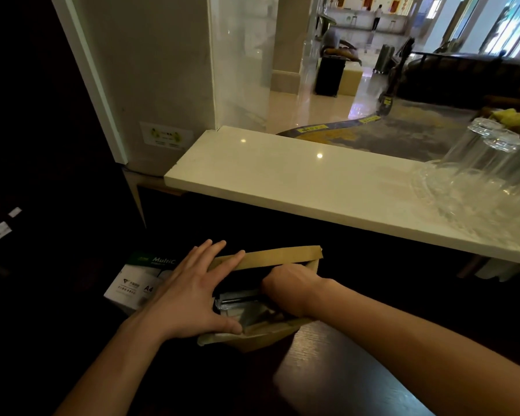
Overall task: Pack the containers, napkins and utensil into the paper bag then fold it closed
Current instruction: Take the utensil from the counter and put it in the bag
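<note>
One paper bag (270, 256), two hands, three glasses (475, 151).

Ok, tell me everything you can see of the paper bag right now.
The paper bag is plain brown paper, standing upright on a dark surface with its mouth open and not folded. The left hand lies spread across its left rim, holding it open; the right hand reaches inside. Something clear or shiny shows within, too dim to identify. A white paper box sits beside it.

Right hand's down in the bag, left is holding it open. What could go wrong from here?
1. The paper bag has a creased near edge under the left hand; more pressure might tear it.
2. The right hand is reaching inside over the shiny contents; pushing down could crush them.
</note>
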